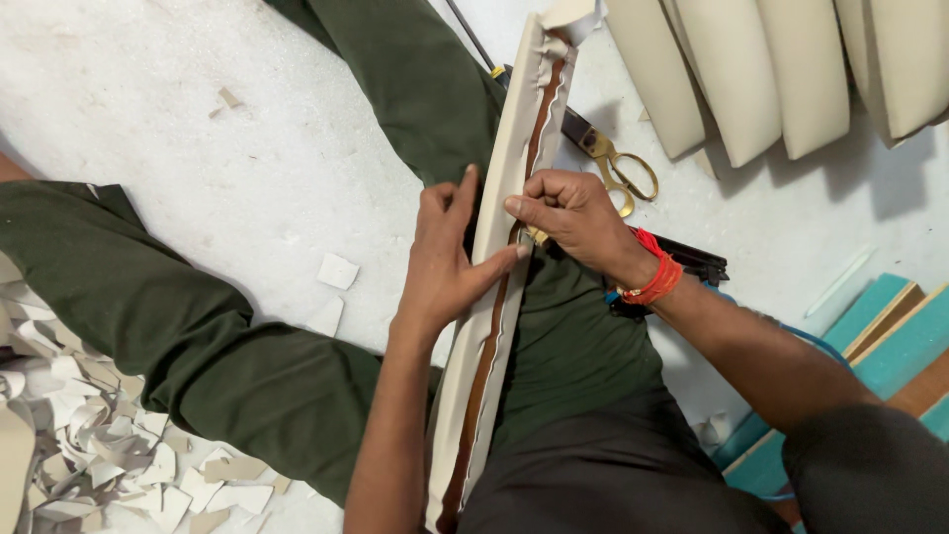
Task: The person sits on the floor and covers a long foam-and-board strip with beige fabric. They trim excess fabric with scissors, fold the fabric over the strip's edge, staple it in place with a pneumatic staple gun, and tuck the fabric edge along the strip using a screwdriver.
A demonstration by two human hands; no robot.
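Note:
A long narrow panel (514, 138) wrapped in cream fabric lies along my lap, its brown wooden back showing between the folded fabric edges. My left hand (445, 262) presses the fabric edge down on the panel's left side, thumb reaching across to the middle. My right hand (568, 218), with a red thread band at the wrist, pinches the fabric at the same spot and seems to hold a small metal tool, mostly hidden under the fingers.
Gold-handled scissors (618, 168) lie on the white floor right of the panel. A black staple gun (692, 262) sits behind my right wrist. Cream padded panels (771, 69) lean at top right. Fabric scraps (99, 445) pile at bottom left. Teal boards (890, 336) lie right.

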